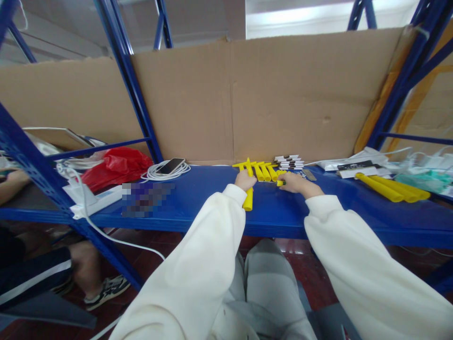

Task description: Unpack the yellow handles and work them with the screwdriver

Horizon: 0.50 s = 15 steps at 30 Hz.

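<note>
My left hand (246,180) is closed round a yellow T-shaped tool with a thick tubular handle (248,200), whose lower end points toward me. Its narrow top shows above my fingers. To the right, my right hand (293,182) is closed, with a small yellow piece (280,182) at its fingertips; most of that piece is hidden. Just behind and between both hands lies a row of several similar yellow tools (264,172), side by side. A stack of small white-and-black packs (289,162) stands behind my right hand.
Yellow tubes (392,189) lie at the right on the blue shelf (198,198), near white packaging (364,160). At left are a phone (172,165) on a coiled white cable (155,176), a power strip (102,200) and a red bag (115,167). Cardboard (283,94) walls the back. Another person sits left.
</note>
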{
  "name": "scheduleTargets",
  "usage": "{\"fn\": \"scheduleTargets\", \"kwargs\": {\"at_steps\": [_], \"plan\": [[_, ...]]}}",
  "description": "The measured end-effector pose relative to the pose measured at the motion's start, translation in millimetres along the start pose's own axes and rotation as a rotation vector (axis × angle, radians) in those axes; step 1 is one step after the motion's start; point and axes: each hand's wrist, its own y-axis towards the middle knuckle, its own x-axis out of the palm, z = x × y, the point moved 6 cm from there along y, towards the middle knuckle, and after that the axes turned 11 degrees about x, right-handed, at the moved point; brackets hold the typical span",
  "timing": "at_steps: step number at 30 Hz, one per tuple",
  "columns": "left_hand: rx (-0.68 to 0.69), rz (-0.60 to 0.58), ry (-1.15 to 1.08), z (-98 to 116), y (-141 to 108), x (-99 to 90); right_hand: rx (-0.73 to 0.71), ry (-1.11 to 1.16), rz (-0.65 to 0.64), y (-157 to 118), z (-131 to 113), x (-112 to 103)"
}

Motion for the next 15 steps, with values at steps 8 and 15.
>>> {"fn": "scheduleTargets", "kwargs": {"at_steps": [8, 15], "plan": [[0.015, 0.037, 0.013, -1, 3, -1.8, -0.037, 0.074, -0.033, -3, -6, -1], [0.034, 0.073, 0.05, 3, 3, -5.2, -0.097, 0.088, 0.045, -5, -33, -8]]}}
